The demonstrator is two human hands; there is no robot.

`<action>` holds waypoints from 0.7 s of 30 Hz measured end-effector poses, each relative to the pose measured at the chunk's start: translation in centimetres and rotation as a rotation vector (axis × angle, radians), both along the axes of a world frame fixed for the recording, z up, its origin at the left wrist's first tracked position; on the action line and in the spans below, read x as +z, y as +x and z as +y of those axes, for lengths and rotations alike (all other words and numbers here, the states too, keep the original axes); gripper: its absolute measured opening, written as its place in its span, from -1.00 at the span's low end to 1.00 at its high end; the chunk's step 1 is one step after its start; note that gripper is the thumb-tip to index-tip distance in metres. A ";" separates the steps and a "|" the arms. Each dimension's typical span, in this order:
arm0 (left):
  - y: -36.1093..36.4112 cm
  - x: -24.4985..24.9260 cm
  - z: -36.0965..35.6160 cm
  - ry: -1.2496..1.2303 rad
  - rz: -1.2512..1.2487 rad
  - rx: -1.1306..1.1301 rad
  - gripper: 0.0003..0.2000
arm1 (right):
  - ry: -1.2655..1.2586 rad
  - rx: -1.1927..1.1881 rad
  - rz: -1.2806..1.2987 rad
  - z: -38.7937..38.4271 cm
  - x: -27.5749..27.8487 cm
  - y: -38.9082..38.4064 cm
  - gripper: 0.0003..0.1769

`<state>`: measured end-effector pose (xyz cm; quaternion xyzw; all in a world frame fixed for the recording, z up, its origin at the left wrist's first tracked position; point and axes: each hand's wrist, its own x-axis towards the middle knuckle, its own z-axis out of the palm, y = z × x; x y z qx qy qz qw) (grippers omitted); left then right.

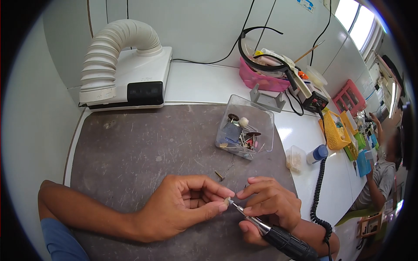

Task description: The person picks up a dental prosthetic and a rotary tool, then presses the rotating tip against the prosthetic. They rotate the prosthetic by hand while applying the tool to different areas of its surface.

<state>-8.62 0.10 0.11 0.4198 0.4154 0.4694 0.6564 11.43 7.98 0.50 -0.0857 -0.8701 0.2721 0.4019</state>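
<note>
My left hand (pixel 185 204) rests on the grey work mat (pixel 143 148) and pinches a tiny pale piece (pixel 227 201) between thumb and fingertips. My right hand (pixel 270 206) grips a black-and-silver rotary handpiece (pixel 278 237). Its thin bit touches the pale piece. A coiled black cord (pixel 319 191) runs from the handpiece up along the mat's right edge. A small brass bit (pixel 219 175) lies loose on the mat just above my hands.
A clear plastic box (pixel 245 127) of several burs and bits stands at the mat's upper right. A white dust extractor (pixel 126 65) with ribbed hose sits at the back. A pink basket (pixel 261 78), control unit (pixel 314 101), yellow basket (pixel 333 130) and another person (pixel 383 169) are to the right.
</note>
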 end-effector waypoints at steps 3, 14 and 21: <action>0.0 0.0 0.0 -0.005 -0.016 0.008 -0.79 | -0.004 0.006 -0.004 0.0 0.0 0.0 -0.74; 0.1 0.0 0.0 -0.003 0.000 0.010 -0.79 | -0.004 0.006 0.001 0.0 -0.1 0.0 -0.75; 0.0 0.0 0.0 0.004 0.002 0.004 -0.78 | -0.004 -0.001 0.007 0.0 0.0 -0.1 -0.74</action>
